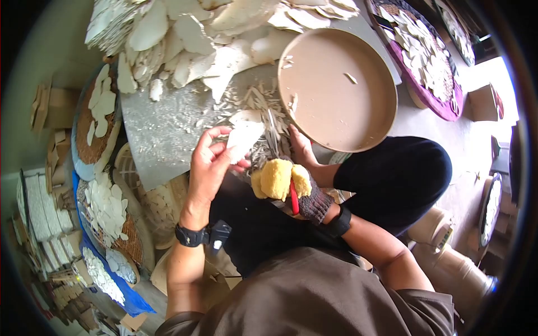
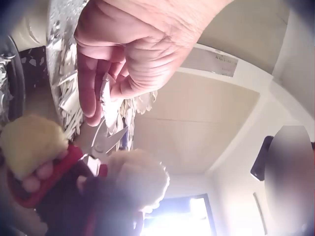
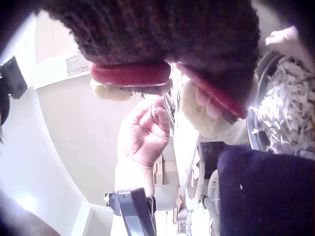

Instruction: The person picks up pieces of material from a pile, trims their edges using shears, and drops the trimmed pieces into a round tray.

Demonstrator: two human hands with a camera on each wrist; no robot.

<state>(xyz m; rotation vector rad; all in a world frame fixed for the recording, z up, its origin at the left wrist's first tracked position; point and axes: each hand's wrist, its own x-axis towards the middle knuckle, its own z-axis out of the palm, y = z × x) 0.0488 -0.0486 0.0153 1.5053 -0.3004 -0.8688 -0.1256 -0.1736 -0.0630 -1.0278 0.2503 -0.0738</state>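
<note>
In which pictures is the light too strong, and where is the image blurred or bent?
Head view: edges bent and darkened, bright opening washed out. Left wrist view: glaring window, smeared patch at right. Right wrist view: left hand overexposed, gloved right hand dark.

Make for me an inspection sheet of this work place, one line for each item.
Surface: grey worktop, scattered with white slivers.
Job's things: white flat piece beside the blades of red-handled scissors; round tray with a few slivers.
Clutter: pile of flat pieces at the worktop's far side.
Hands: left hand pinches the piece; gloved right hand, yellow padding on its fingers, grips the scissors.
Cables: nothing seen.
Surroundings: loaded purple-edged tray right; cardboard boxes left.
</note>
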